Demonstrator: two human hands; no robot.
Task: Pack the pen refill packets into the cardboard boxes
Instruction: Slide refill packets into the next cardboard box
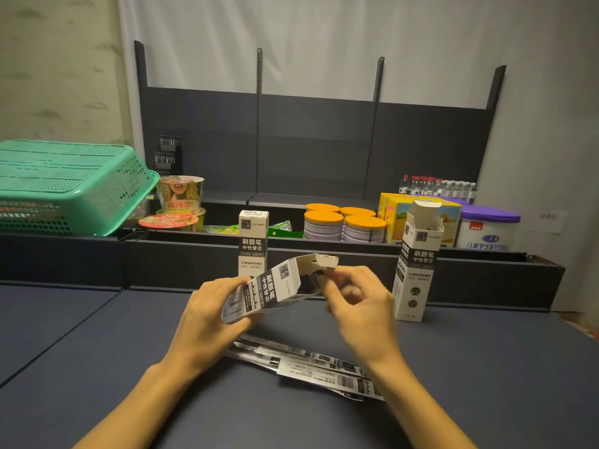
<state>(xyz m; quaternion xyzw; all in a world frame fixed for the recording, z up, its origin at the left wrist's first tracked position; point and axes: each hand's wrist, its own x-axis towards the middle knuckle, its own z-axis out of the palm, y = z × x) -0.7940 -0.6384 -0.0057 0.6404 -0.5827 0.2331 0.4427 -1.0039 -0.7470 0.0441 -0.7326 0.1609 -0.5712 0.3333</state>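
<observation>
My left hand (207, 314) grips the lower end of a white and black cardboard box (275, 288), tilted with its open mouth up and to the right. My right hand (358, 296) pinches a dark refill packet at that mouth, fingers curled; the packet is mostly hidden inside. A closed box (253, 244) stands upright behind my hands. Another box (418, 260) stands at the right with its top flap open. Several flat refill packets (311, 364) lie on the dark table (97, 351) under my wrists.
A raised dark ledge (181, 264) runs behind the table. On the shelf beyond it sit a green basket (71, 186), noodle cups (180, 196), orange-lidded tins (343, 222), yellow cartons (398, 215), a purple-lidded tub (486, 228) and water bottles (437, 186).
</observation>
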